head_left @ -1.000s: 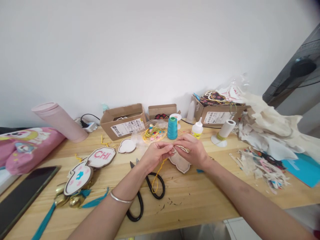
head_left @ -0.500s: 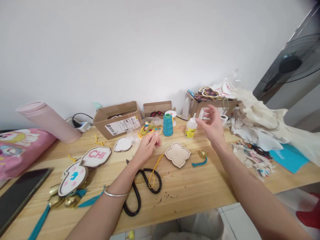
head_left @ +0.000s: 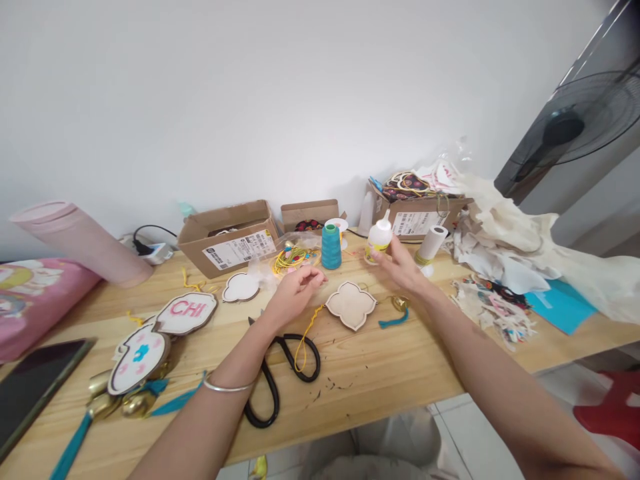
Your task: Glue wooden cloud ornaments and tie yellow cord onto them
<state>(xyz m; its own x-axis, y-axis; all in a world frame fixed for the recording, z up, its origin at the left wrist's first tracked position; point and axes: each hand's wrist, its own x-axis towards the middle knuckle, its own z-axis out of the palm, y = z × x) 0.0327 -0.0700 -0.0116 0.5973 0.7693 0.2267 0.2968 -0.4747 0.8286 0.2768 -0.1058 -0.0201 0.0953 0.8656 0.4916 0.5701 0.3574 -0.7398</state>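
My left hand (head_left: pixel 294 295) hovers over the wooden table (head_left: pixel 380 373), its fingers curled in a pinch on a yellow cord (head_left: pixel 306 331) that trails down onto the black scissors (head_left: pixel 280 373). My right hand (head_left: pixel 400 268) grips a white glue bottle (head_left: pixel 379 237) with a yellow label, held tilted just above the table. Between the two hands lies a flat clover-shaped wooden piece (head_left: pixel 351 305). A small gold bell with a teal tassel (head_left: pixel 396 312) rests under my right wrist.
A teal thread spool (head_left: pixel 331 246) and a tangle of yellow cords (head_left: pixel 293 257) stand behind the hands. Cardboard boxes (head_left: pixel 227 237) line the wall. Finished hangings (head_left: pixel 165 330) lie left, a dark tablet (head_left: pixel 35 387) at far left, paper scraps (head_left: pixel 500 313) right, a fan (head_left: pixel 575 127) beyond.
My right hand let go of the wooden piece, reached to the back of the table and now holds the glue bottle lifted. The left hand stayed on the yellow cord.
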